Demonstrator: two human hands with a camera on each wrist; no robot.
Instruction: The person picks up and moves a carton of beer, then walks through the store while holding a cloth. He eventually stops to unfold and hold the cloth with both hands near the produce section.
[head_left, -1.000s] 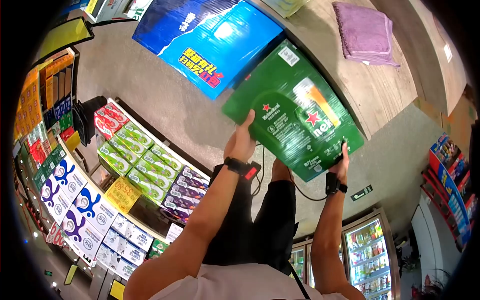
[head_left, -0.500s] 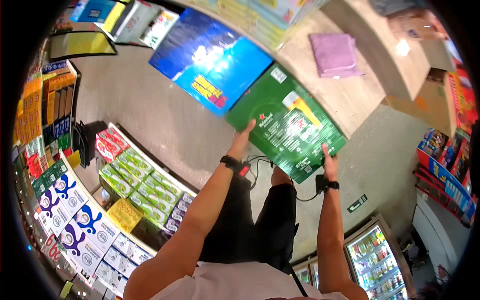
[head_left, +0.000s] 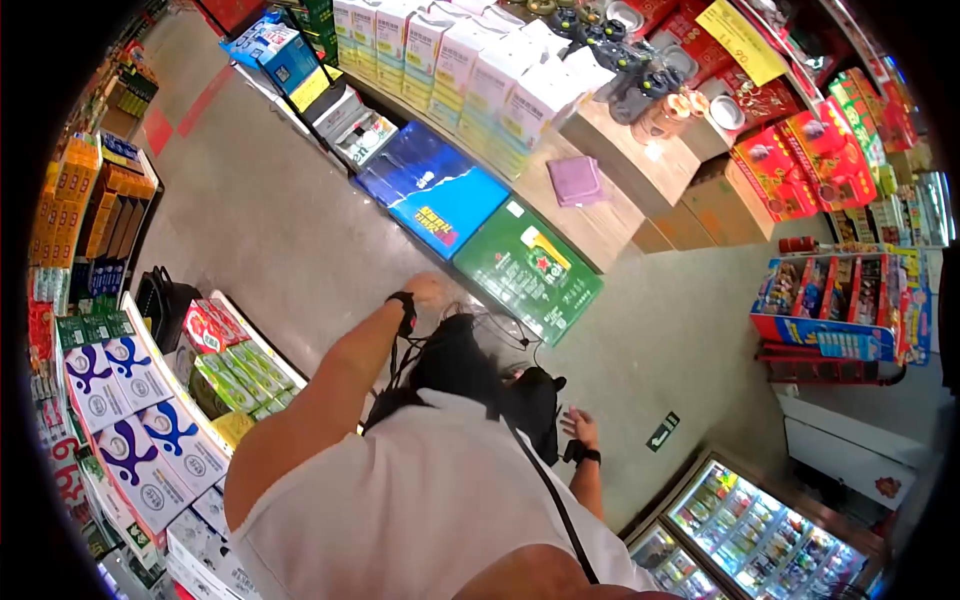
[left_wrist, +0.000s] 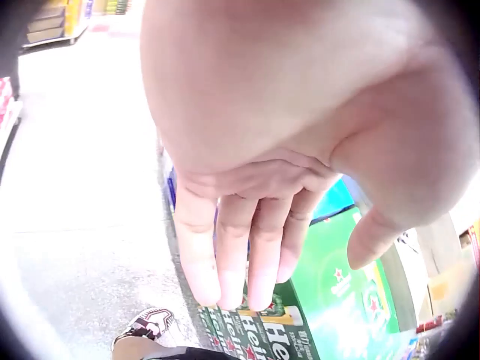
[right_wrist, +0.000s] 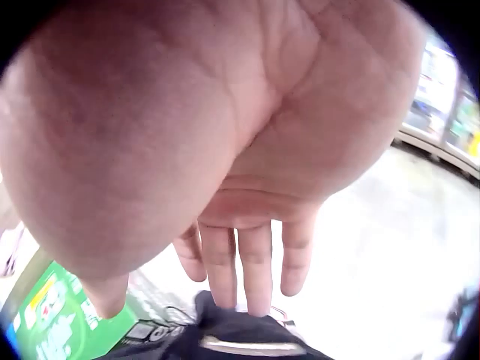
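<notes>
The green Heineken beer carton (head_left: pixel 525 275) stands on the floor beside the wooden display stand, right next to a blue carton (head_left: pixel 425 180). Off the green carton's near left side is my left hand (head_left: pixel 428 290), holding nothing. The left wrist view shows its fingers (left_wrist: pixel 234 240) loosely extended, with the carton beyond them. My right hand (head_left: pixel 580 428) hangs by my leg, apart from the carton, its fingers (right_wrist: pixel 256 262) spread and nothing in them.
A folded purple cloth (head_left: pixel 575 181) lies on the wooden stand (head_left: pixel 610 215). White boxes (head_left: pixel 480 75) line its top. A shelf of green packs (head_left: pixel 240 375) is at left. Glass-door fridges (head_left: pixel 750 515) stand at lower right, and a snack rack (head_left: pixel 830 300) at far right.
Both hands have let go of the green carton and drawn back toward my body. The head view has pulled back, showing more of the shop and stand.
</notes>
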